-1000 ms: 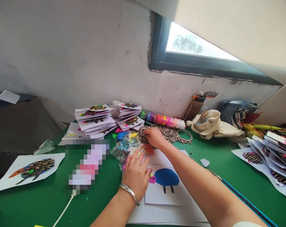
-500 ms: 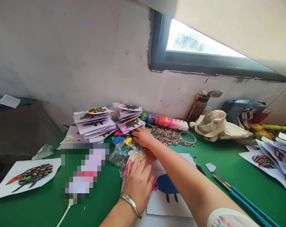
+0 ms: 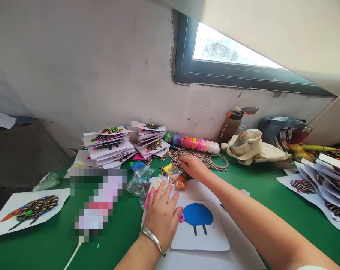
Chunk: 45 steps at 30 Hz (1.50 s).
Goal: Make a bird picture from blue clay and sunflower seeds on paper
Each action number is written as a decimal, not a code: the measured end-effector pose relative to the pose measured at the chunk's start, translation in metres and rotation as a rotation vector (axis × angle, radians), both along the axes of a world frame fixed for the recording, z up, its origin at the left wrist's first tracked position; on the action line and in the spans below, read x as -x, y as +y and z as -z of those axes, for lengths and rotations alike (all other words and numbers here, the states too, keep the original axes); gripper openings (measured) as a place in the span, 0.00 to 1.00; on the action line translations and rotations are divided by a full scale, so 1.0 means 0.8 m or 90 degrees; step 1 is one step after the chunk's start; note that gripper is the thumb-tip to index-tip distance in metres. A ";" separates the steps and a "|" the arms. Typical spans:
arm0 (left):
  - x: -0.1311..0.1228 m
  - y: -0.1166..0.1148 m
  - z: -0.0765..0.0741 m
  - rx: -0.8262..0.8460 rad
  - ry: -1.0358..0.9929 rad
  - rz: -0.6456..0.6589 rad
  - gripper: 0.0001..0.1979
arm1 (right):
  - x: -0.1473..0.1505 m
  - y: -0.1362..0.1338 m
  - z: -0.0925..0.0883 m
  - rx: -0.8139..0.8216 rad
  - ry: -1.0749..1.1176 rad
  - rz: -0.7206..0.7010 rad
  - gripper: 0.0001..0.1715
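My left hand (image 3: 162, 215), with a silver bangle at the wrist, lies flat with fingers spread over white paper and a pink clay piece (image 3: 149, 197). Right of it lies a paper sheet (image 3: 214, 240) bearing a blue oval body (image 3: 199, 214), a pink head and two dark legs. My right hand (image 3: 193, 165) is at the near edge of a pile of sunflower seeds (image 3: 175, 154), fingers bent together; what they hold, if anything, is hidden. Just left of it are a yellow clay packet (image 3: 167, 168) and an orange packet (image 3: 180, 183) in clear plastic.
Stacks of seed-decorated pictures (image 3: 110, 148) stand behind on the green table (image 3: 125, 247). One finished seed picture (image 3: 37, 210) lies left, more sheets (image 3: 304, 187) right. Coloured clay tubs (image 3: 195, 144), a brown bottle (image 3: 230, 125) and a cloth bag (image 3: 248, 146) line the wall.
My right hand has moved right and lifted off the yellow packet, which has shifted right. The blue body shows fully now. My left hand stays in place; the view has turned slightly.
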State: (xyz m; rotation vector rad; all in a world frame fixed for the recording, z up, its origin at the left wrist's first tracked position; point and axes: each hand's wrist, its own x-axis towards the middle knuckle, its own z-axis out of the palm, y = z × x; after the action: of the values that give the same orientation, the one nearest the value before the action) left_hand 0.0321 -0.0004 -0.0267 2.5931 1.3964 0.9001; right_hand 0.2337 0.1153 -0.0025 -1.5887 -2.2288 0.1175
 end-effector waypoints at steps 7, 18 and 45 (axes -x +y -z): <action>-0.001 0.001 0.000 0.003 -0.008 -0.004 0.13 | 0.047 -0.035 -0.002 0.060 0.052 -0.012 0.11; 0.001 0.001 -0.001 0.003 0.066 -0.011 0.19 | 0.024 -0.051 -0.014 0.136 0.096 0.005 0.14; 0.006 0.003 -0.001 0.047 0.070 -0.083 0.19 | -0.001 -0.019 0.012 -0.041 -0.124 -0.089 0.12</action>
State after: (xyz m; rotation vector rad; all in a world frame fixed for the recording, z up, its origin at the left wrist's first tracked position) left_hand 0.0275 0.0017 -0.0259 2.5578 1.6098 0.7141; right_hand 0.2343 0.0997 -0.0122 -1.4640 -2.4652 -0.0725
